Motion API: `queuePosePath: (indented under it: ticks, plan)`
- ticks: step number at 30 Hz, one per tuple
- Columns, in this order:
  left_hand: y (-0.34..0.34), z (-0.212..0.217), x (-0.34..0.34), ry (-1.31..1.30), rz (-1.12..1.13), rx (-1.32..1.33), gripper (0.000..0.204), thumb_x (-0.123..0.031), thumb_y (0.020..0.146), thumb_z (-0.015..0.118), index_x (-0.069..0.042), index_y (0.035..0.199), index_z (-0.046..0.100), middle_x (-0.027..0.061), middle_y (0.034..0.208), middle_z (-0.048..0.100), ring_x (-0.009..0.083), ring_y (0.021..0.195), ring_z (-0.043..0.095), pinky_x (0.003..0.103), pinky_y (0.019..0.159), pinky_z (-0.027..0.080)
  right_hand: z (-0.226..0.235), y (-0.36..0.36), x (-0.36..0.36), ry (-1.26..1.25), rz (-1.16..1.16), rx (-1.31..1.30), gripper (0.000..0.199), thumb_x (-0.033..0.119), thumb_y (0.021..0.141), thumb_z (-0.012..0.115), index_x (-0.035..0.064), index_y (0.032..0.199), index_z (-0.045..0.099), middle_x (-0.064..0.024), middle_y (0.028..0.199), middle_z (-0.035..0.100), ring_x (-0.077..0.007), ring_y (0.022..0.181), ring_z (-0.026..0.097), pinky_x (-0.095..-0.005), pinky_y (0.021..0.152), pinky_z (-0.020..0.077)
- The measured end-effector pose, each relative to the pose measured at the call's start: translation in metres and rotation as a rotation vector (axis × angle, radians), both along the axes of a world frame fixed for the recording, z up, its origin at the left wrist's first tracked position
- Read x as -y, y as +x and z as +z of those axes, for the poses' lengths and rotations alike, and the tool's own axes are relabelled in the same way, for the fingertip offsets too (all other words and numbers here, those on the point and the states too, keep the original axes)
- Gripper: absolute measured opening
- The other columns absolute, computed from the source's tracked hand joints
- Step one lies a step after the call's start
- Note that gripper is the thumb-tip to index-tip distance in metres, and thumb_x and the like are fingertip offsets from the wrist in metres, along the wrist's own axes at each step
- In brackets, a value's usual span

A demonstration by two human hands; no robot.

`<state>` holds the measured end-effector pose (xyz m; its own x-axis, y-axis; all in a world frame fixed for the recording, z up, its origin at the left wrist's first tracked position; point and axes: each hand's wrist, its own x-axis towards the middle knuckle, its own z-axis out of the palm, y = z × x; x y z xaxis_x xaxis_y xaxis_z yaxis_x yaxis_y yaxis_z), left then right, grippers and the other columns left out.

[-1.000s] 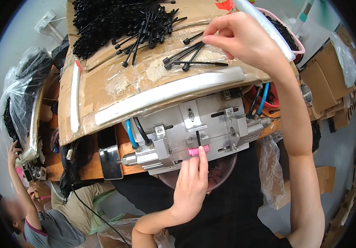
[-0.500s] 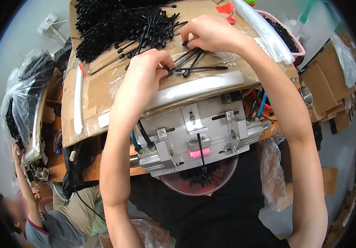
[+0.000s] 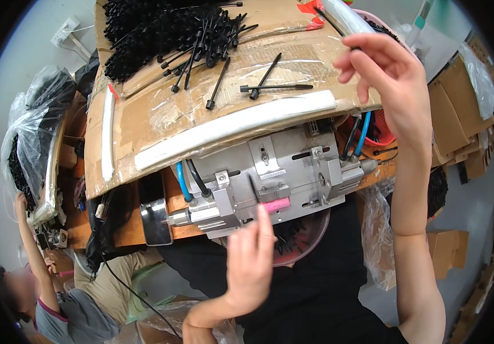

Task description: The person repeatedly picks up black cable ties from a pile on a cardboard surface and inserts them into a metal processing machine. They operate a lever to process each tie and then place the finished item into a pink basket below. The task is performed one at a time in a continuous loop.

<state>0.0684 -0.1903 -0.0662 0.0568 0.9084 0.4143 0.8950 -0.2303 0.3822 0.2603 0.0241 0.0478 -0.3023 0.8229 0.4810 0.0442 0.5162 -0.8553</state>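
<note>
A grey metal fixture (image 3: 281, 172) with a small pink piece (image 3: 275, 204) on its front sits under a taped cardboard sheet (image 3: 143, 132). My left hand (image 3: 250, 261) is just below the fixture, fingers pointing up, index fingertip next to the pink piece; I cannot see whether it holds anything. My right hand (image 3: 390, 86) is raised over the sheet's right end and pinches a thin black pin (image 3: 330, 20). Three loose black pins (image 3: 270, 86) lie on the cardboard between a large pile of black pins (image 3: 161, 28) and a white foam strip (image 3: 235, 123).
Blue hoses (image 3: 182, 178) run into the fixture. A pink basin (image 3: 310, 241) with black parts sits below it. A red basket (image 3: 381, 132) and cardboard boxes (image 3: 459, 114) are on the right, plastic bags (image 3: 29, 114) on the left. Another person (image 3: 34, 292) works at lower left.
My left hand left the pins on the cardboard and came back down to the pink piece. My right hand lifted off the cardboard and swung to the right with a pin.
</note>
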Motion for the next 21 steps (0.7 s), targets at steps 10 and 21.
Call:
queuePosePath:
  ticks: [10,21]
  plan:
    - [0.025,-0.025,-0.010,-0.157,-0.063,-0.160,0.074,0.007,0.073,0.061,0.009,0.144,0.038,0.0121,0.105,0.052,0.0253,0.095,0.052,0.034,0.085,0.048,-0.031,0.007,0.066,-0.055,0.042,-0.182,0.020,-0.003,0.090,0.066,-0.0059,0.110,0.063,-0.0141,0.094,0.070,-0.0143,0.080,0.065,-0.0235,0.064,0.0531]
    - [-0.029,0.044,-0.081,0.176,-0.007,-0.082,0.050,0.000,0.083,0.065,-0.001,0.131,0.057,0.0171,0.109,0.054,0.0341,0.098,0.051,0.043,0.089,0.043,-0.146,-0.012,0.159,0.216,0.025,0.403,0.068,-0.011,0.072,0.075,-0.0095,0.135,0.049,-0.0138,0.085,0.060,-0.0266,0.070,0.057,-0.0370,0.064,0.0483]
